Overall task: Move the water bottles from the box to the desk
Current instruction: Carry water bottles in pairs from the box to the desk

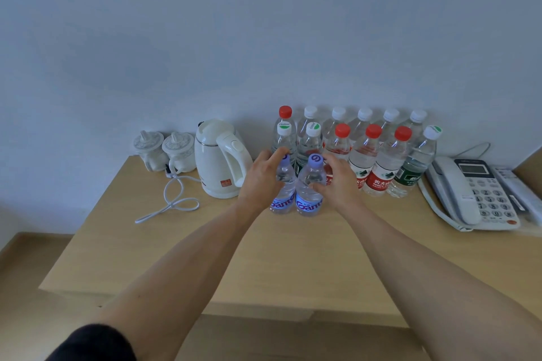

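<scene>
Two clear bottles with purple caps and blue labels stand side by side on the wooden desk point(264, 258). My left hand point(262, 177) holds the left bottle point(284, 193) at its shoulder. My right hand point(340, 182) grips the right bottle point(309, 193) from its right side. Behind them, against the wall, stand two rows of several more water bottles point(378, 161) with red or white caps. No box is in view.
A white electric kettle point(220, 158) with a loose cord point(173, 202) stands left of the bottles. Two white lidded cups point(164, 149) sit at the back left. A desk telephone point(475, 190) lies at the right edge. The desk's front edge is near me.
</scene>
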Available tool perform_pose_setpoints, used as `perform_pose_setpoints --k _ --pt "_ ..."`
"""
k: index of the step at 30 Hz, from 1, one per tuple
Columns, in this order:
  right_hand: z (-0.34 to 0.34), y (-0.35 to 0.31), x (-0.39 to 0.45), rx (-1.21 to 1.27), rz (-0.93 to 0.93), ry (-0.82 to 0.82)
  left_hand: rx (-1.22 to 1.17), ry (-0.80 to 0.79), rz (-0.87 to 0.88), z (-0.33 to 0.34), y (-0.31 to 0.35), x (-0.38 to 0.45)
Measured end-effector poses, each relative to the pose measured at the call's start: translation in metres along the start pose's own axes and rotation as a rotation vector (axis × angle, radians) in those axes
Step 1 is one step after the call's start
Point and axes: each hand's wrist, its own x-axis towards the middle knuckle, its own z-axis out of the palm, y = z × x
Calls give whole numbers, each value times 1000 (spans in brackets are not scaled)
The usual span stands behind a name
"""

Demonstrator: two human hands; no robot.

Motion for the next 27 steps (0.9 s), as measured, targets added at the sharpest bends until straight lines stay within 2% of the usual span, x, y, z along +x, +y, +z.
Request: perform_pose_setpoints --k 18,27 --pt "-1 1 4 20 -18 -22 -2 7 5 2 -2 -3" --pt "-19 -6 3 -18 -50 -21 28 -23 41 -20 5 1"
